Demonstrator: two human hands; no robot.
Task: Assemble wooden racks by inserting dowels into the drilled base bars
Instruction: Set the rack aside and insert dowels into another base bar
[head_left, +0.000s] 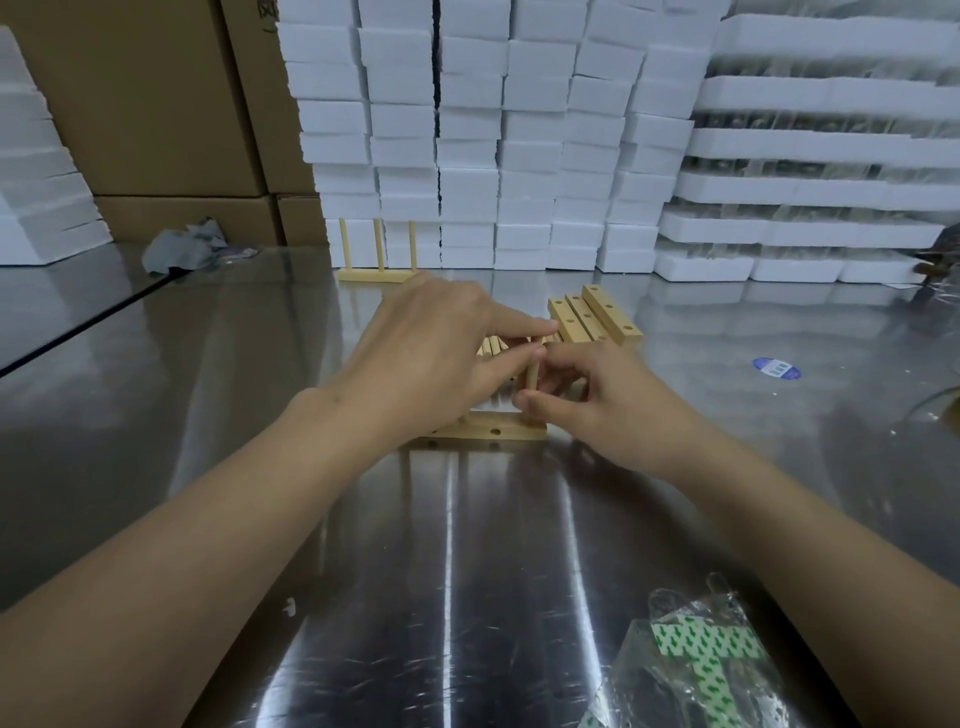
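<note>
Presently working mid bench (467, 545). Parking finished rack (375, 260) at far edge, out of way. Keeping base bar (493, 431) flat, holes up. Pinching with left hand (431, 353) high, right hand (613, 415) low, steadying upright dowel (532, 370), likely for end hole.

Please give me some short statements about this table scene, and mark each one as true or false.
1. A finished rack with three upright pegs stands at the far side of the table. True.
2. The spare base bars lie left of both hands. False: they lie just beyond the right hand.
3. The left hand pinches an upright dowel. True.
4. The base bar under the hands has every hole filled. False: empty holes show.
</note>
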